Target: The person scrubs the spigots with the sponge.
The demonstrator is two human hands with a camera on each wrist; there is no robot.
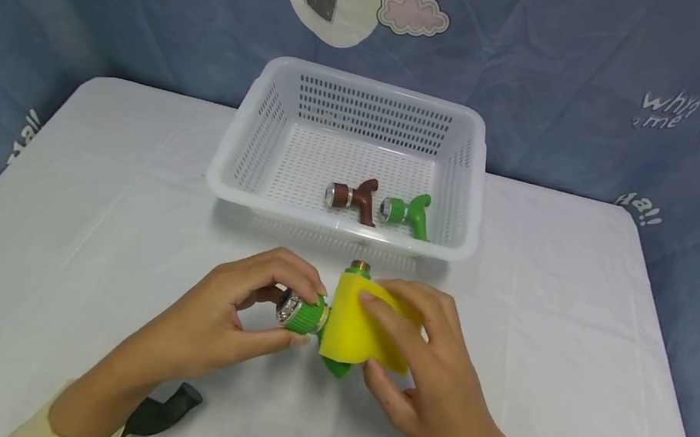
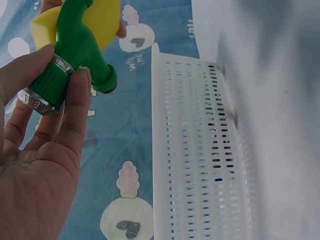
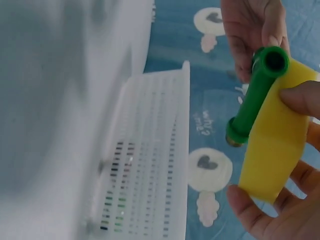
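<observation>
My left hand (image 1: 219, 324) grips a green faucet (image 2: 82, 37) by its ribbed collar with a chrome end, thumb on one side and fingers on the other. The faucet's threaded brass inlet points toward the basket in the head view, and its open spout faces the camera in the right wrist view. In my right hand (image 1: 437, 363) is a thin yellow sponge sheet (image 1: 363, 322), bent over the faucet's body, with fingers and thumb spread across it. The sponge hides most of that body from above.
Just beyond the hands stands a white plastic basket (image 1: 288, 213) with slotted walls. Inside it lie a brown faucet (image 1: 363, 201) and another green faucet (image 1: 416, 217), side by side near the front wall. A patterned blue cloth (image 1: 555, 91) hangs behind the white-covered table (image 1: 79, 202).
</observation>
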